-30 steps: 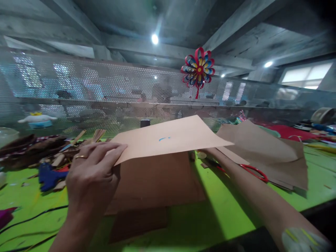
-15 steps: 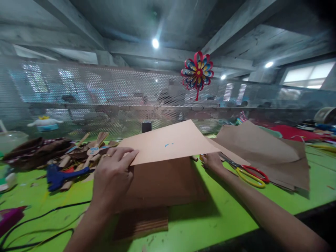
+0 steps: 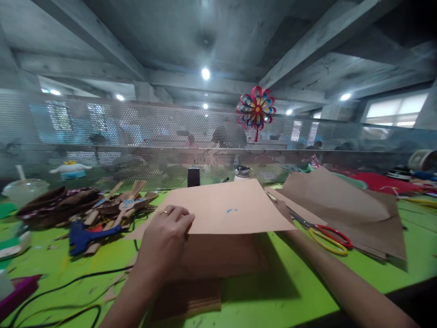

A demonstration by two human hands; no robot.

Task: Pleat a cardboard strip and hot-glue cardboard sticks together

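Observation:
My left hand [image 3: 170, 232] grips the left part of a light-brown cardboard sheet [image 3: 215, 205], thumb on top, and holds it tilted above the table. A small blue mark shows on the sheet's face. Beneath it lie a darker brown board [image 3: 225, 255], in shadow, and a corrugated cardboard piece [image 3: 194, 296]. At the sheet's right edge is my right hand [image 3: 282, 210], its fingers mostly hidden behind the sheet, so what it holds does not show. Scissors [image 3: 329, 239] with red and yellow handles lie just right of that hand.
Brown paper sheets [image 3: 341, 196] are stacked at right. On the left are a blue glue gun [image 3: 82, 237], cardboard scraps [image 3: 112, 205], a lidded cup [image 3: 25, 189] and black cables [image 3: 68, 282]. A perforated metal partition [image 3: 153, 132] with a paper flower [image 3: 256, 109] stands behind the green table [image 3: 259, 305].
The sheet's far edge has come down, leaving a bottle visible behind it. My right hand's fingers have slipped further out of sight behind the sheet. The view has tilted upward slightly.

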